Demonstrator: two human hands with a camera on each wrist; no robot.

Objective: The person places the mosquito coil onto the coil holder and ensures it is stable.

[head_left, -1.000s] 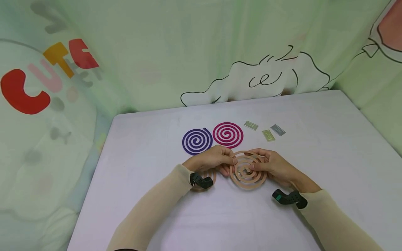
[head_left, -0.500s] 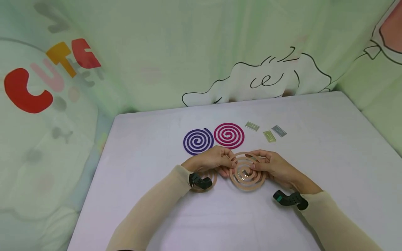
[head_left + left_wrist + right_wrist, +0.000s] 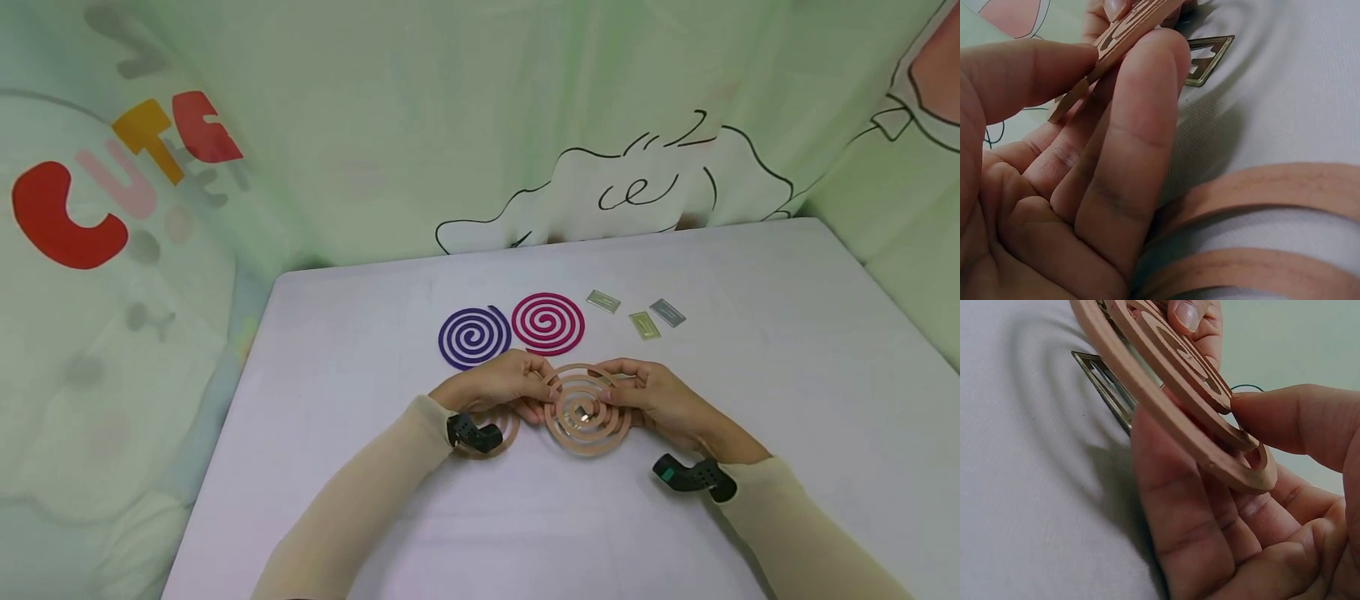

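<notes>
A tan mosquito coil (image 3: 592, 452) is held tilted above the table between both hands. My left hand (image 3: 510, 385) pinches its left edge between thumb and fingers. On the opposite side, my right hand (image 3: 660, 406) grips the coil with the thumb on top and fingers beneath. Under the raised coil lies a stamped metal coil stand (image 3: 1213, 59), partly hidden by it and seen from the other side in the right wrist view. A second tan coil (image 3: 1272, 184) lies flat on the table beneath my left wrist, which covers much of it in the head view.
A purple coil (image 3: 442, 339) and a pink coil (image 3: 582, 325) lie side by side beyond the hands. Further right are two gold-coloured metal stands, one nearer (image 3: 644, 325), plus a grey stand (image 3: 667, 312). A printed curtain (image 3: 360, 150) hangs behind the white table (image 3: 300, 400).
The held coil has shifted slightly to the left, and its outer end at the right thumb sits a little differently. Both hands keep their hold; the things on the table stay put.
</notes>
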